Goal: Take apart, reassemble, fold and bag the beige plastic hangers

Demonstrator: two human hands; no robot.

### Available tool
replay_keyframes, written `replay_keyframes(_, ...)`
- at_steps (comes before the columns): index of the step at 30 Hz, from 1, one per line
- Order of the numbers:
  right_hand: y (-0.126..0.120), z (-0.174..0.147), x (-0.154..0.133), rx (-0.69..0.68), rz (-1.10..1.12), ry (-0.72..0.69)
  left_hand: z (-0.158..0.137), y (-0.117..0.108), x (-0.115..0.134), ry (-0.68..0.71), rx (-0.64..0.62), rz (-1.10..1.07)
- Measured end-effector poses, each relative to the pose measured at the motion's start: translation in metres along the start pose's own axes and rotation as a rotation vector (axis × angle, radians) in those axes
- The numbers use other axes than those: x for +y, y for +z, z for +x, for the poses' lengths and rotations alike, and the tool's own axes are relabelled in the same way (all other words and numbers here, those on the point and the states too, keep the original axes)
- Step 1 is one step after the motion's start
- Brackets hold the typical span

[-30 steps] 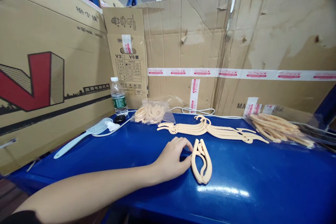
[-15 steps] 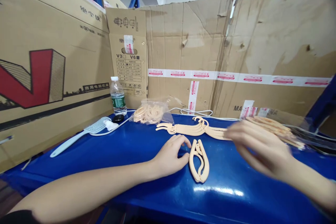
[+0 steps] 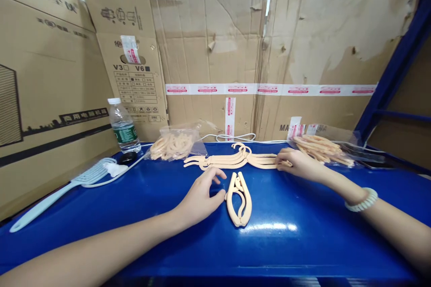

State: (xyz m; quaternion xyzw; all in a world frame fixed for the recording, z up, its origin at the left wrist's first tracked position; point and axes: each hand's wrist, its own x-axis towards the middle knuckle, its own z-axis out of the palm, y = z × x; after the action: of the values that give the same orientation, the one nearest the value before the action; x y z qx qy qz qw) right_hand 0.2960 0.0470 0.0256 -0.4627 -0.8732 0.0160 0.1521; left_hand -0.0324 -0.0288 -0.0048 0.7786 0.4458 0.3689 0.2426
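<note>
A beige folding clothes hanger [image 3: 239,202], folded up with its hook tucked inside, lies on the blue table [image 3: 188,251]. Just left of it rests my left hand [image 3: 204,195], fingers curved and apart, holding nothing. Behind, several unfolded beige hangers [image 3: 232,159] lie nested together, hooks toward the back. My right hand [image 3: 299,164] grips the right end of these hangers between thumb and fingers. A pale coiled band [image 3: 362,200] circles my right wrist.
Clear bags of beige parts lie at back left [image 3: 177,144] and back right [image 3: 321,150]. At left are a water bottle [image 3: 124,130], a light blue brush [image 3: 67,188] and a black round object [image 3: 127,158]. A white cable [image 3: 232,137] runs along cardboard walls [image 3: 208,54].
My right hand has moved from a blurred reach onto the right end of the nested hangers. The view has shifted to the right. My left hand stays beside the folded hanger.
</note>
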Motion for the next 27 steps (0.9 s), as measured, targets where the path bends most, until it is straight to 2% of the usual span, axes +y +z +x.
replay_keyframes(7,0.003,-0.002,0.000,-0.003,0.094,0.025,0.003,-0.002,0.004,-0.136,0.086,-0.282)
replay_keyframes(11,-0.005,-0.007,-0.006,0.008,0.189,0.026,0.006,-0.006,0.009,-0.215,0.113,-0.400)
replay_keyframes(19,-0.031,-0.015,-0.010,0.169,0.380,0.025,0.007,-0.011,0.011,-0.477,0.120,-0.687)
replay_keyframes(21,-0.034,-0.017,-0.010,0.162,0.368,0.046,0.007,-0.012,0.012,-0.527,0.130,-0.754)
replay_keyframes(24,-0.033,-0.017,-0.013,0.125,0.333,0.047,0.008,-0.013,0.014,-0.580,0.213,-0.867)
replay_keyframes(27,-0.025,-0.016,-0.020,0.049,0.348,0.038,0.008,-0.012,0.016,-0.568,0.264,-0.922)
